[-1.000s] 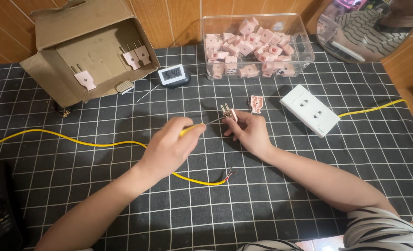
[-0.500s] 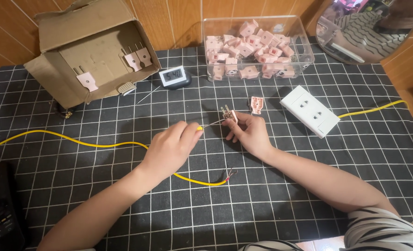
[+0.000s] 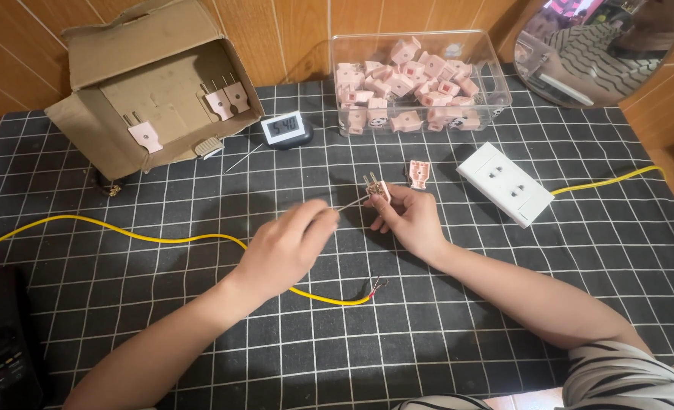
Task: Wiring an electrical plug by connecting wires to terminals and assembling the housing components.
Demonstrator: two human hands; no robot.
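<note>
Black remote control [image 3: 7, 353] lies at the far left edge of the tabletop [image 3: 504, 304], whose dark cloth is ruled in a white grid. Behind it an open cardboard box [image 3: 147, 83] on its side shows pink plug parts. A yellow cable [image 3: 162, 237] runs rightward across the cloth, passes under the left hand [image 3: 288, 247] and ends in bared wires [image 3: 379, 285] just right of that wrist. The left hand's grip is pinched shut on a thin metal tool [image 3: 346, 203] that looks like a small screwdriver; its shaft points right and slightly away, tip meeting the pink plug [image 3: 379, 190]. The plug sits just right of the tool, held off the tabletop in the closed fingertips of the right hand [image 3: 413, 220], prongs up. The right hand is the nearer one, already on it. Behind stand a small digital timer [image 3: 285, 129] and a clear tub of pink plugs [image 3: 417, 83]. Further right lie a loose plug half [image 3: 419, 173] and a white socket block [image 3: 508, 184].
</note>
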